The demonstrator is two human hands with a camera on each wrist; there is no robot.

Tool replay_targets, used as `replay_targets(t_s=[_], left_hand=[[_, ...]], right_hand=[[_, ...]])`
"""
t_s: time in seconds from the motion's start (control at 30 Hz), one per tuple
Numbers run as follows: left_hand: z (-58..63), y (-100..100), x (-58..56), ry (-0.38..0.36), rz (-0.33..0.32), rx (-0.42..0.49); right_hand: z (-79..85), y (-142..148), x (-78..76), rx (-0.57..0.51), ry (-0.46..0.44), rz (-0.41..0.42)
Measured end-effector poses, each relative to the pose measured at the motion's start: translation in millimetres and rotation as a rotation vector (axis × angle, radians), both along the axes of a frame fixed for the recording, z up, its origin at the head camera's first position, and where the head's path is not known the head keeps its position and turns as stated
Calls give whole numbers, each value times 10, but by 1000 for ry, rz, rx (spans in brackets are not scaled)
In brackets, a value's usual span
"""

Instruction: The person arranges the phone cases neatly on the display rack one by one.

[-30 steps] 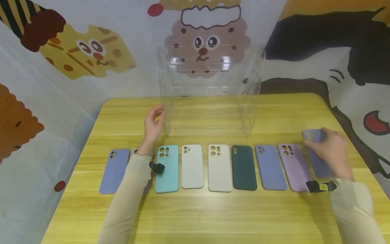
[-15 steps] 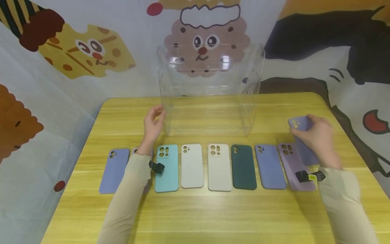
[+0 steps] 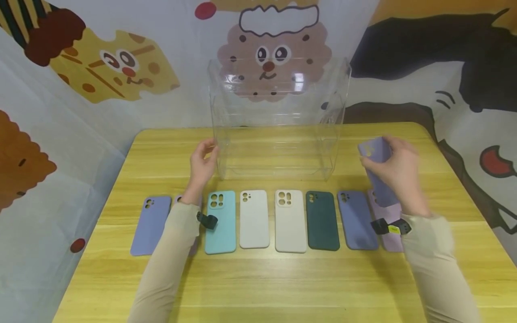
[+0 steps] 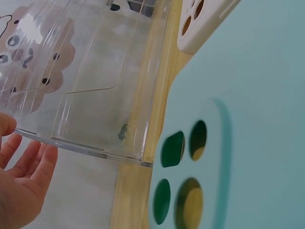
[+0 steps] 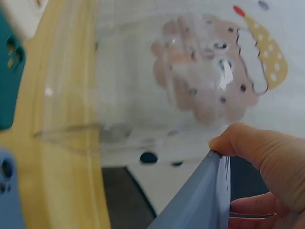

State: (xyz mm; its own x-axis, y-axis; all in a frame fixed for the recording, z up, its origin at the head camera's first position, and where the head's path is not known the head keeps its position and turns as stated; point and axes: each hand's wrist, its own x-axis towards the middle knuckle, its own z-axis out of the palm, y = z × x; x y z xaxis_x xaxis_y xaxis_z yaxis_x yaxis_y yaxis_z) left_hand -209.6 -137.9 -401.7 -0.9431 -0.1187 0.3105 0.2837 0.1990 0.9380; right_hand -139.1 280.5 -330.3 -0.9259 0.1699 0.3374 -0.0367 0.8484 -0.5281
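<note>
Purple and soft-looking, the phone case (image 3: 377, 166) is up off the table (image 3: 258, 282), gripped in the right hand (image 3: 397, 172) with the thumb and fingers (image 5: 259, 148) curled round its edges. It looks like the carrying step: the case is lifted and is near the right side of the clear box (image 3: 278, 119). It stands nearly upright, its long side running up and down, and its camera-hole end sticks up above the fingers, leaning a little toward the box. The next move probably needs the case tipped over the box's open top. The left hand (image 3: 203, 163) rests its straight fingers (image 4: 28, 164) on the box's left front corner, holding it steady. More cases lie in a row (image 3: 291, 220) below both hands.
</note>
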Motion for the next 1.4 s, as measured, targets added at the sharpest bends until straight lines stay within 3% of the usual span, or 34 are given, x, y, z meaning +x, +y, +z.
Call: replay_targets(t_s=[0.1, 0.2, 0.47, 0.73, 1.03, 1.13, 1.4], left_hand=[[113, 23, 81, 0, -3, -12], [141, 20, 105, 5, -3, -16], [117, -16, 92, 32, -8, -10], [111, -31, 87, 37, -11, -2], [105, -32, 70, 79, -10, -21], [83, -35, 57, 88, -14, -20], [-185, -89, -130, 103, -16, -1]], right_hand=[[67, -128, -28, -1, 42, 28], [144, -264, -52, -5, 65, 49], [276, -666, -154, -68, 181, 158], [378, -1104, -291, -132, 167, 222], [551, -1705, -561, -274, 165, 277], [617, -1897, -680, -294, 179, 291], [816, -2361, -1047, -427, 303, 261]])
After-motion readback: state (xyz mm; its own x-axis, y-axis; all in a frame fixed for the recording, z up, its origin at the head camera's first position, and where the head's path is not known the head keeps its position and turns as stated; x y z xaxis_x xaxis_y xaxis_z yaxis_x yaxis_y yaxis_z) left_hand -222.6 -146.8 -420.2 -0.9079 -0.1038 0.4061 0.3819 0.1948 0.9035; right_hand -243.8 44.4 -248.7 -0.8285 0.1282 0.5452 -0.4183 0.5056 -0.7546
